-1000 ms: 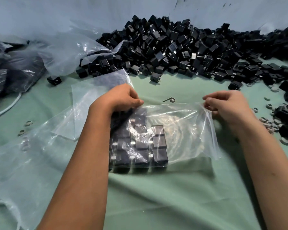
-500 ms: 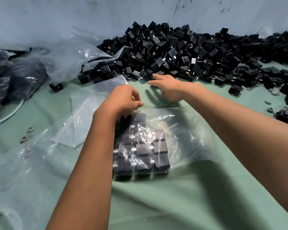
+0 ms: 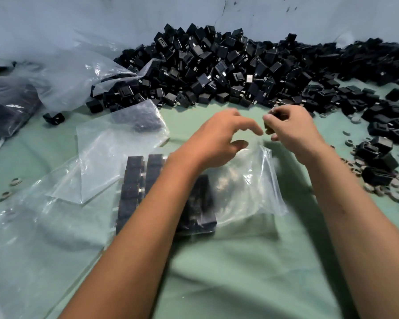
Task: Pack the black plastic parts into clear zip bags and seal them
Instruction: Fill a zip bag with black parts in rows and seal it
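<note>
The right hand (image 3: 295,130) pinches one black plastic part (image 3: 270,120) in curled fingers; the left hand (image 3: 219,139), fingers loosely spread, holds up the mouth of the clear zip bag (image 3: 247,187).

Viewed from the head camera, the bag lies at centre on a green cloth (image 3: 240,272), with parts already stacked in rows at its 9 o'clock side. The loose pile of parts (image 3: 217,67) sits at 12 o'clock. Judged from this, filling is under way and the bag is unsealed. Next, the held part likely needs guiding through the opening, which looks slack and narrow.
</note>
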{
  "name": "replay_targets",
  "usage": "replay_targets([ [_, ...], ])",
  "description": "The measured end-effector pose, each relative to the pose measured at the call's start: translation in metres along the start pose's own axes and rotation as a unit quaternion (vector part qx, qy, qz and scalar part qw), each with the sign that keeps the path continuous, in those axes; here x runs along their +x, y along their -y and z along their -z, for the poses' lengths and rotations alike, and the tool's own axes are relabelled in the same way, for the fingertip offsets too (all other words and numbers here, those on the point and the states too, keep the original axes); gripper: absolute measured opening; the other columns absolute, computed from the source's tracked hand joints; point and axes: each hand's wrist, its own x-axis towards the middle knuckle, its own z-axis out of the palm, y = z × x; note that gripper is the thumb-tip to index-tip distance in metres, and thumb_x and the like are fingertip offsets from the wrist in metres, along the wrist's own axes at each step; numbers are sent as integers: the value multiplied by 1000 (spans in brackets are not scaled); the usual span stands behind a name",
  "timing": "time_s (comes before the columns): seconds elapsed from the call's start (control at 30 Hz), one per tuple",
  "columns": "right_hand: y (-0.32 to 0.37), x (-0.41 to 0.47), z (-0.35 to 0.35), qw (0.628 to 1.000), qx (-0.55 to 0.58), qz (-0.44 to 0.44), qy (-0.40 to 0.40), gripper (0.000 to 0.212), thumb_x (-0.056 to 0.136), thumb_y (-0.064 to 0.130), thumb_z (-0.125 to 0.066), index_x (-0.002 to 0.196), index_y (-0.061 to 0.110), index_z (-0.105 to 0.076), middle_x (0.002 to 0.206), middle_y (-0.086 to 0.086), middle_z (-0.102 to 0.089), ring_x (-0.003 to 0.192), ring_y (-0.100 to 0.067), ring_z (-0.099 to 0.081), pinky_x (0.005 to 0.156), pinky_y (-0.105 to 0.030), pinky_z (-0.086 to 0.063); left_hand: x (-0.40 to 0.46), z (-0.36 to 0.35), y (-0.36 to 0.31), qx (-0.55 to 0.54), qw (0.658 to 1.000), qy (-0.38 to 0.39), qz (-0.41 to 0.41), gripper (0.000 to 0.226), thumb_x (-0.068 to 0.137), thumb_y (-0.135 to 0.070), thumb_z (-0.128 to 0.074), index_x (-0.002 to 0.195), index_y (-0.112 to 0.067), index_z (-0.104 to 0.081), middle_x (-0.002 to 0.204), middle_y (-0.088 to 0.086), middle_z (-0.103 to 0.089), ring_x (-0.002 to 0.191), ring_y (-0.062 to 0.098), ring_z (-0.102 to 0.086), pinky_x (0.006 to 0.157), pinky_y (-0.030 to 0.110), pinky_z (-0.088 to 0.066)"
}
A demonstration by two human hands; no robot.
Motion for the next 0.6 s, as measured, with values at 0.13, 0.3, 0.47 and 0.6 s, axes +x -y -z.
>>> replay_targets([
  [0.13, -22, -29, 0, 993, 97, -39, -49, 36, 84, 38, -81, 106, 12, -67, 86, -2, -74, 73, -18, -70, 69, -37, -59, 4, -19, -12, 63, 995, -2, -77, 38, 93, -13, -73, 122, -36, -73, 120, 0, -56, 115, 21, -45, 101, 40, -42],
  [0.3, -22, -40, 9, 963, 266, -10, 48, 19, 81, 26, -85, 93, 16, -75, 74, 2, -74, 59, -12, -57, 53, -20, -47, 3, -13, -3, 104, 991, -22, -81, 12, 84, -25, -82, 96, -30, -80, 113, -4, -60, 111, 21, -48, 93, 42, -46],
  [0.47, -16, -52, 18, 918, 252, 28, 306, 43, 66, 34, -93, 104, 17, -80, 95, -8, -77, 75, -15, -64, 63, -23, -49, 1, 6, 7, 35, 997, -63, -33, 14, 79, -18, -88, 90, -23, -82, 94, -1, -65, 81, 19, -61, 75, 38, -53],
  [0.6, -10, -57, 14, 909, 187, 30, 372, 42, 76, 30, -87, 112, 11, -77, 108, -29, -74, 98, -36, -66, 91, -69, -49, 0, 17, 10, 1, 998, -64, -23, 14, 76, -7, -87, 86, -15, -82, 81, 3, -68, 73, 21, -64, 70, 41, -55],
])
